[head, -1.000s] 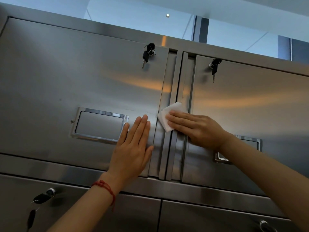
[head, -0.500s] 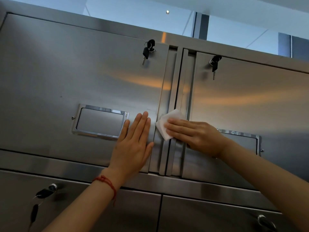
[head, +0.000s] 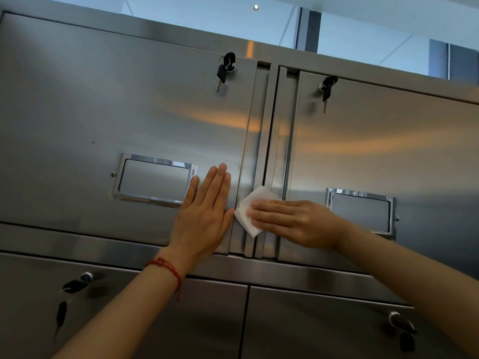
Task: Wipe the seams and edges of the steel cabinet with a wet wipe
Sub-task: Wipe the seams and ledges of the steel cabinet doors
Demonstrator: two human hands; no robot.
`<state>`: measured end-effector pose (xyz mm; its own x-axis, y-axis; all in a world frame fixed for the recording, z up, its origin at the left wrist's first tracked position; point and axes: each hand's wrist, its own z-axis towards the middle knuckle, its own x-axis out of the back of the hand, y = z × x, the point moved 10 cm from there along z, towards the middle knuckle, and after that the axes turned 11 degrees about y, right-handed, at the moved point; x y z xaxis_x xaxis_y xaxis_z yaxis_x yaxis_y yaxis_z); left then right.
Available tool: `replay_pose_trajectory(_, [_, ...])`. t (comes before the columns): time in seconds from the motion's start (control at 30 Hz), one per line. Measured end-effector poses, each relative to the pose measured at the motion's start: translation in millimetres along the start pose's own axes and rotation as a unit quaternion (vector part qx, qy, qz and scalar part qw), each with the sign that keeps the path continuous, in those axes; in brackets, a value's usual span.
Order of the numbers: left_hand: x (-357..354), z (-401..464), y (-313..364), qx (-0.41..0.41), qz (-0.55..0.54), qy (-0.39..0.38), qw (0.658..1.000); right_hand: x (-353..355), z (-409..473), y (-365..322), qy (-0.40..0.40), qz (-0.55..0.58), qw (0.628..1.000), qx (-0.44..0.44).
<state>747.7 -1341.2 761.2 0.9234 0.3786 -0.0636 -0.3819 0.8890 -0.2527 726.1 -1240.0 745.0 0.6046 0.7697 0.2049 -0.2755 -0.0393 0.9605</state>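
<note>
The white folded wet wipe [head: 255,208] lies flat against the vertical seam [head: 265,161] between the 2 upper doors of the brushed stainless-steel cabinet [head: 103,104], low on the seam and above the horizontal steel rail [head: 285,270]. The right hand [head: 293,222] presses the wipe to the metal with straight, close-set fingers [head: 264,206]; nothing is curled round the wipe, and its left corner and lower edge show past the fingertips. The left hand [head: 204,216] rests flat on the left upper door, fingers extended upward and held together, just beside the seam and gripping nothing. A red cord bracelet [head: 168,270] circles the left wrist.

Each upper door carries 1 chrome rectangular label frame: left frame [head: 154,178], right frame [head: 361,212]. A black-headed key hangs from each upper lock: left key [head: 224,69], right key [head: 327,88]. The 2 lower doors also have locks with keys [head: 75,285].
</note>
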Motion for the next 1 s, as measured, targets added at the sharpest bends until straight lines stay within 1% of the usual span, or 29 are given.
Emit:
replay_pose_trajectory(0.13, [1.1, 0.2, 0.0, 0.0, -0.001, 0.0, 1.0, 2.7, 2.4, 4.3, 0.0, -0.002, 1.0, 0.023])
replay_pose_trajectory(0.3, [2.3, 0.6, 0.4, 0.008, -0.006, 0.001, 1.0, 0.8, -0.6, 0.0, 0.022, -0.004, 1.0, -0.002])
replay_pose_trajectory(0.47, [2.0, 0.4, 0.4, 0.01, -0.013, -0.004, 1.0, -1.3, -1.8, -13.7, 0.015, 0.02, 0.999, 0.026])
replay_pose_trajectory(0.63, [0.2, -1.2, -0.1, 0.006, -0.013, -0.001, 1.0, -1.4, -1.9, -10.6, 0.028, 0.013, 0.999, 0.011])
replay_pose_trajectory(0.73, [-0.5, -1.3, -0.4, 0.01, -0.014, -0.003, 1.0, -6.5, -4.9, -22.0, 0.012, 0.018, 0.999, 0.027])
replay_pose_trajectory(0.83, [-1.6, -1.1, -0.2, 0.007, -0.011, -0.008, 1.0, -4.2, -1.0, -16.6, 0.004, 0.016, 0.999, 0.046])
replay_pose_trajectory(0.93, [-1.1, -0.8, -0.7, 0.006, -0.016, -0.001, 1.0, -0.6, 2.4, -3.7, 0.02, -0.006, 0.999, 0.026])
replay_pose_trajectory(1.0, [-0.3, -0.9, -0.6, 0.006, -0.016, 0.003, 1.0, -1.8, -0.5, -7.2, 0.03, -0.003, 0.999, 0.01])
